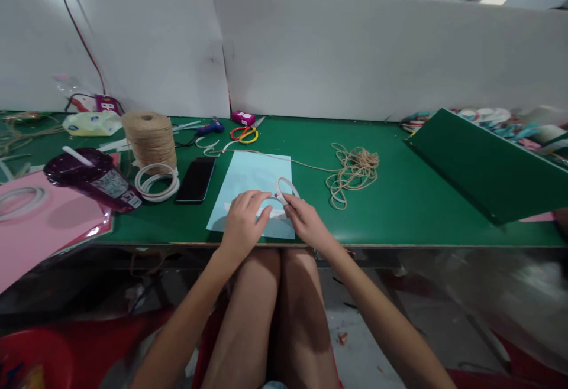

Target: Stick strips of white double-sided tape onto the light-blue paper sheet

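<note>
My right hand pinches a narrow white ring that looks like a roll of thin tape, held upright above a light blue sheet. Facing it, my left hand has thumb and forefinger apart, close to the ring's left side; whether a fingertip touches its edge I cannot make out. Under the hands, a small white piece lies on the blue sheet. A tan string crosses the sheet's top edge and runs to a loose heap of string at the right.
Left of the sheet are a phone, several white rings, a spool of twine, a purple cup lying tilted, and pink sheets. Scissors and a glue gun lie behind. A slanted green board stands right.
</note>
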`<state>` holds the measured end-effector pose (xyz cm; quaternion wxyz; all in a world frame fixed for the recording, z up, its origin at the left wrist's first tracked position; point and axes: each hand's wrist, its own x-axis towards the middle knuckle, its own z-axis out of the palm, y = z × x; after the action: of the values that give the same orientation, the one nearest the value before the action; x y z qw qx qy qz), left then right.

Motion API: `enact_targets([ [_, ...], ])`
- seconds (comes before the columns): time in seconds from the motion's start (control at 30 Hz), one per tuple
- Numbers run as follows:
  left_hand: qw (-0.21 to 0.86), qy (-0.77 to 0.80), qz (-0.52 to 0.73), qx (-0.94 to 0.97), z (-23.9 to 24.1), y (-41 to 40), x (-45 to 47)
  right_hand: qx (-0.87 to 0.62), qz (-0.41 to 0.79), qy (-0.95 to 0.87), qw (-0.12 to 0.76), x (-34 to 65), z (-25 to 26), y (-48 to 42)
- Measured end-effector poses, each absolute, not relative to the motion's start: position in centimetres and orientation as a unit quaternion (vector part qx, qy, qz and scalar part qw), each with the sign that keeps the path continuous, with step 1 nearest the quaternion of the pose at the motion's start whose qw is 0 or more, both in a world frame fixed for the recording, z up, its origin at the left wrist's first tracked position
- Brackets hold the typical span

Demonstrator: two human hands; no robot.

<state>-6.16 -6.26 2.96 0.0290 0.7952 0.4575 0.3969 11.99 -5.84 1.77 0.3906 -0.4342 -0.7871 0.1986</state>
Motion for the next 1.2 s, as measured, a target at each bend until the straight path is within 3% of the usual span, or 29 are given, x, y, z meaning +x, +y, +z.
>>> enact_targets([
  [0.4, 0.053, 0.465, 0.443, 0.765, 2.4, -7.2, -5.1, -0.462, 0.097, -0.824, 0.314, 10.5, 2.2, -6.8],
  [0.83, 0.019, 0.494, 0.537, 0.684, 6.0, -6.7, -9.1, -0.542, 0.111, -0.79, 0.265, 14.9, 4.9, -6.4],
  [1.2, 0.045, 0.428, 0.428, 0.795, 5.5, -7.5, -9.1, -0.629, 0.192, -0.678, 0.328, 17.0, 2.7, -4.4],
])
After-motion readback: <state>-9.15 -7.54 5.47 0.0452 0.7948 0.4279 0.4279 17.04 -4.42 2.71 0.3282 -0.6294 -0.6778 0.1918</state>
